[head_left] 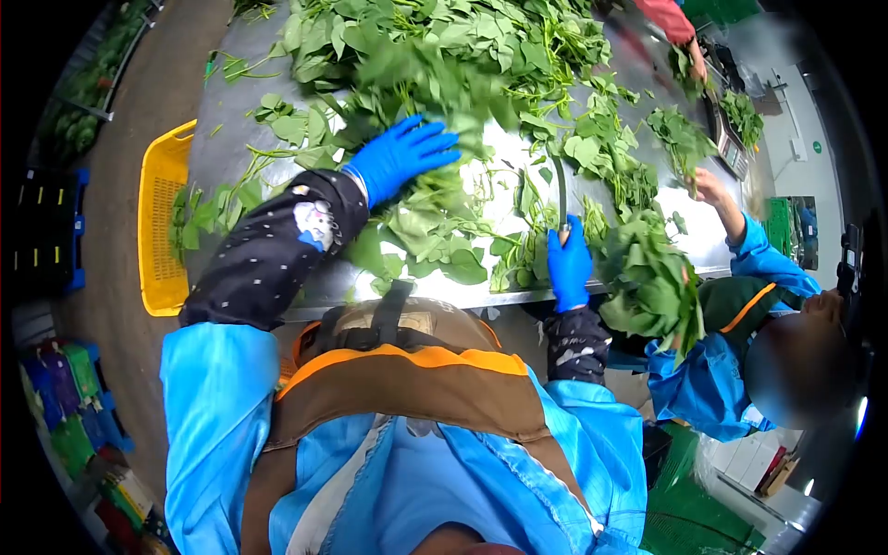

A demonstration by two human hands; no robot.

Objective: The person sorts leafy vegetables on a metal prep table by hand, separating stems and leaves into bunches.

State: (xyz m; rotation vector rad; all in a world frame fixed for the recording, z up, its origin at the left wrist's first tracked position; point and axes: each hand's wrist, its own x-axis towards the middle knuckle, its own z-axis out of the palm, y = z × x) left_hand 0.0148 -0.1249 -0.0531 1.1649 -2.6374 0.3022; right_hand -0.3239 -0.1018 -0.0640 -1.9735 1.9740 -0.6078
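Observation:
My left hand, in a blue glove, lies with fingers stretched out over loose leafy green stems on the metal table. Part of the greens near it is blurred by motion. In my right hand, also blue-gloved, is a sickle, its thin curved blade pointing away from me above the table. The fingers are closed around its handle. Cut stems and leaves lie just left of this hand. Beyond both hands a large heap of leafy greens covers the far part of the table.
A yellow crate stands against the table's left side. Close on my right, a co-worker in a blue jacket has greens in hand, with a big leafy bunch between us. Farther right are a red sleeve and a scale.

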